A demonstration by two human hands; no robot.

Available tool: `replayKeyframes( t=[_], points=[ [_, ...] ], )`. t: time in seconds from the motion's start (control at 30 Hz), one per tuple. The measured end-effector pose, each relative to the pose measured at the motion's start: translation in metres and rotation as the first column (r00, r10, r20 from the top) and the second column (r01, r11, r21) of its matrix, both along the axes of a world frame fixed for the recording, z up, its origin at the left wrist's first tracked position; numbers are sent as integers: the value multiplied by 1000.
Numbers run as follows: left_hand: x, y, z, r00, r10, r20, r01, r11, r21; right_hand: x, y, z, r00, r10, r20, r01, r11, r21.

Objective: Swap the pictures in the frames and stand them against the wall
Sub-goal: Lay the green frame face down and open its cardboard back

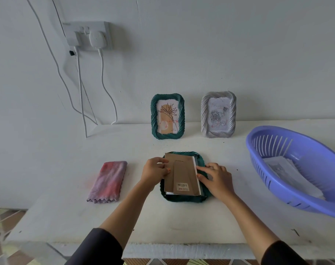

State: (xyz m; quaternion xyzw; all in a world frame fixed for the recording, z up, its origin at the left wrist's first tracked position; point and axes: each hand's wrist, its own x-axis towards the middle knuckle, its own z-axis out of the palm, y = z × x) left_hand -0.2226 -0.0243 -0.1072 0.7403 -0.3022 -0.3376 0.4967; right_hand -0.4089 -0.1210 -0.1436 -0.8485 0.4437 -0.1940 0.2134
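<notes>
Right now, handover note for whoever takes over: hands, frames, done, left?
Left hand: fingers on the left edge of the cardboard backing. Right hand: resting on its right edge. Neither clearly grips it.
Face-down green frame: flat on the table, backing loose and askew on top.
Done: upright green frame and grey frame stand against the wall.
Left: seat the backing, stand this frame up. Papers lie in the purple basket; whether more swaps remain, cannot tell.
</notes>
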Motion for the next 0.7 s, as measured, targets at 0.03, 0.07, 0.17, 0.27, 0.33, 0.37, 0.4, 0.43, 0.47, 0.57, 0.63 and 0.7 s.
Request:
replayKeyframes(
  t=[0.03, 0.07, 0.17, 0.27, 0.33, 0.37, 0.4, 0.43, 0.47, 0.57, 0.63, 0.7],
  points=[
    [0, 1, 1, 1000, -12, -1, 12, 1000, -3, 0, 0, 0, 1000, -2, -3, 2, 1000, 0],
    [1, 1, 3, 1000, -23, 0, 23, 1000, -5, 0, 0, 0, 1000, -4, -7, 4, 1000, 1],
    [2, 3, 7, 998, -53, 19, 53, 999, -3, 0, 1, 1, 1000, -5, -20, 5, 1000, -6],
    [2, 2, 9, 996, -78, 50, 78, 997, 10, 0, 2, 2, 1000, -7, -23, 6, 1000, -14],
    [2, 2, 10, 993, -88, 81, 87, 996, 26, 0, 3, 2, 1000, 0, -25, -1, 1000, -22],
    [1, 2, 10, 991, -92, 93, 90, 996, 30, 0, 3, 3, 1000, 6, -26, -7, 1000, -24],
    [1, 2, 11, 991, -92, 101, 89, 996, 30, 0, 3, 3, 1000, 10, -26, -10, 1000, -25],
    [1, 3, 11, 991, -89, 104, 87, 996, 27, 0, 4, 3, 1000, 9, -26, -10, 1000, -26],
    [1, 3, 12, 991, -86, 98, 84, 996, 23, 1, 4, 3, 1000, 7, -26, -8, 1000, -29],
    [4, 5, 17, 995, -72, 68, 71, 997, 11, 1, 5, 2, 999, 4, -38, -5, 999, -34],
    [11, 7, 23, 999, -29, 34, 29, 999, -12, 0, 5, 2, 1000, 3, -30, -4, 1000, -28],
    [25, 12, 27, 998, 60, 6, -59, 997, -39, 0, 5, 2, 1000, 4, -15, -4, 1000, -27]
  ],
)
